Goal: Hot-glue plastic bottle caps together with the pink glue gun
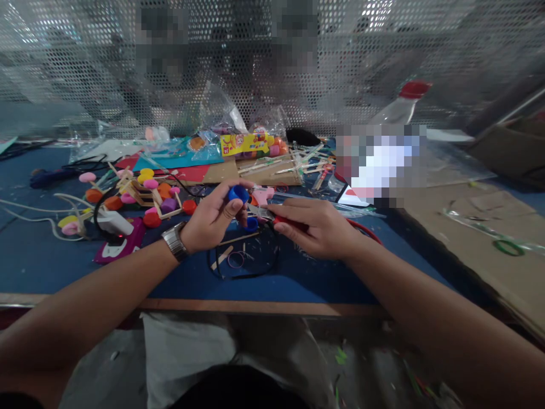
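My left hand, with a metal watch at its wrist, grips a round blue plastic cap between thumb and fingers, its hollow side facing me. My right hand is closed around the red handle of a knife. The metal blade points left towards the cap; whether the two touch I cannot tell. A second blue ring-like cap lies on the table below the blade. Just behind the hands is a pink glue gun, partly hidden.
Stick frames with coloured balls lie at left beside a purple power socket. Candy bags, cardboard and loose sticks line the back. A red-capped plastic bottle stands back right; a cardboard sheet lies right. A black cable loops in front.
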The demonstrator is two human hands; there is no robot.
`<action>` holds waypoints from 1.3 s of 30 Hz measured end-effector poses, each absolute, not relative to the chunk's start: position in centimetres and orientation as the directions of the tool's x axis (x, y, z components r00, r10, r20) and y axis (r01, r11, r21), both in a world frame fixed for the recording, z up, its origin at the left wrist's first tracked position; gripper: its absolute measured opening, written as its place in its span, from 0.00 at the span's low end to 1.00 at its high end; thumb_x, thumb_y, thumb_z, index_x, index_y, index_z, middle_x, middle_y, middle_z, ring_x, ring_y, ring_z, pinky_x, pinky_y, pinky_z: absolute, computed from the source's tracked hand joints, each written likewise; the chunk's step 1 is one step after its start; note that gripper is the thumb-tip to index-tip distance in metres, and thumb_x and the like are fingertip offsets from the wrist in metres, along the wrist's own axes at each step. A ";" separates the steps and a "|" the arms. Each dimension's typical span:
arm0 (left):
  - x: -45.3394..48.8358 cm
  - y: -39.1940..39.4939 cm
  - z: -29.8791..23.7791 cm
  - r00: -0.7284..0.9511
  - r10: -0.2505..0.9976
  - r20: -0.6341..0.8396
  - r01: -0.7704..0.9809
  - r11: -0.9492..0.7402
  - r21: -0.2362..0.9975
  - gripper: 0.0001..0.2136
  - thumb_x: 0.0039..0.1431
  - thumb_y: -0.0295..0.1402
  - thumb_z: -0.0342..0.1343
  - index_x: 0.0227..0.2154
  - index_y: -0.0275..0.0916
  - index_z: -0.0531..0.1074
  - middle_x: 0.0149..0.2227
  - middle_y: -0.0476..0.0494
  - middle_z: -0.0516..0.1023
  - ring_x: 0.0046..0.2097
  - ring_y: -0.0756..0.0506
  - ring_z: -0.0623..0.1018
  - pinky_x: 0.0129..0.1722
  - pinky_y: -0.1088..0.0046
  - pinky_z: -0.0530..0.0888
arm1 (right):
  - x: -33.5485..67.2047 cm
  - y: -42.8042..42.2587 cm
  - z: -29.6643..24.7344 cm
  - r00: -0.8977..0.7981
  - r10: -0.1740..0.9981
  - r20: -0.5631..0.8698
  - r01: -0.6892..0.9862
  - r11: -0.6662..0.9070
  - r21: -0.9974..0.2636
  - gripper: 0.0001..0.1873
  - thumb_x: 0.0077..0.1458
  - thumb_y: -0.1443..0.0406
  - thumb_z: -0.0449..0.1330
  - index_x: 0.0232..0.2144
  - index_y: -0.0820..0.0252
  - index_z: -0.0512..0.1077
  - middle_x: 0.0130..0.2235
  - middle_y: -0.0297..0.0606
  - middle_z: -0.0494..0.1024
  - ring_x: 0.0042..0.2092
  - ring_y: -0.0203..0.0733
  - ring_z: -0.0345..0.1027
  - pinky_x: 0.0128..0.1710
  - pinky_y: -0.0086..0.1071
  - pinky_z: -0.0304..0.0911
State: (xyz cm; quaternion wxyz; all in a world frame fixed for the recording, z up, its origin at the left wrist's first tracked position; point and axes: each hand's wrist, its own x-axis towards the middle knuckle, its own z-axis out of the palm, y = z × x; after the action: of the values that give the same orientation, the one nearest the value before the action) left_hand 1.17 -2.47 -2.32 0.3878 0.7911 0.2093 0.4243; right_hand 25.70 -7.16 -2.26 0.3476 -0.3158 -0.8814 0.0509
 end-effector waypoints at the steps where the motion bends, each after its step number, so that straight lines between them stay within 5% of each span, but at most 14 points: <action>1: 1.1 -2.5 -2.3 0.556 0.660 0.505 0.015 -0.616 0.788 0.20 0.71 0.45 0.49 0.55 0.36 0.68 0.32 0.48 0.74 0.30 0.51 0.79 0.33 0.74 0.74 | 25.7 -7.2 -2.3 -0.561 0.593 0.578 0.518 0.796 -0.315 0.20 0.68 0.61 0.54 0.56 0.64 0.74 0.39 0.45 0.81 0.39 0.42 0.76 0.39 0.34 0.70; 10: 1.2 -2.7 -2.2 0.567 0.668 0.481 0.062 -0.617 0.784 0.20 0.71 0.46 0.48 0.55 0.37 0.68 0.30 0.48 0.76 0.29 0.49 0.79 0.33 0.72 0.74 | 26.0 -7.1 -2.4 -0.570 0.616 0.544 0.517 0.784 -0.345 0.20 0.68 0.59 0.53 0.56 0.62 0.74 0.47 0.48 0.83 0.46 0.46 0.78 0.44 0.36 0.72; 39: 0.7 -2.3 -2.0 0.634 0.601 0.487 0.168 -0.722 0.671 0.23 0.71 0.48 0.45 0.57 0.37 0.67 0.31 0.46 0.77 0.31 0.47 0.79 0.37 0.71 0.73 | 25.8 -7.1 -2.4 -0.586 0.586 0.559 0.481 0.807 -0.342 0.19 0.69 0.61 0.53 0.54 0.65 0.75 0.45 0.49 0.84 0.46 0.45 0.79 0.45 0.35 0.71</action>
State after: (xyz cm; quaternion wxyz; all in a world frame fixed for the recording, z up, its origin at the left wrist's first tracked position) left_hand 0.67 -2.32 -1.96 0.2973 0.8536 0.2253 0.3637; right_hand 25.81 -7.05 -2.45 0.3414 -0.3006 -0.8872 0.0772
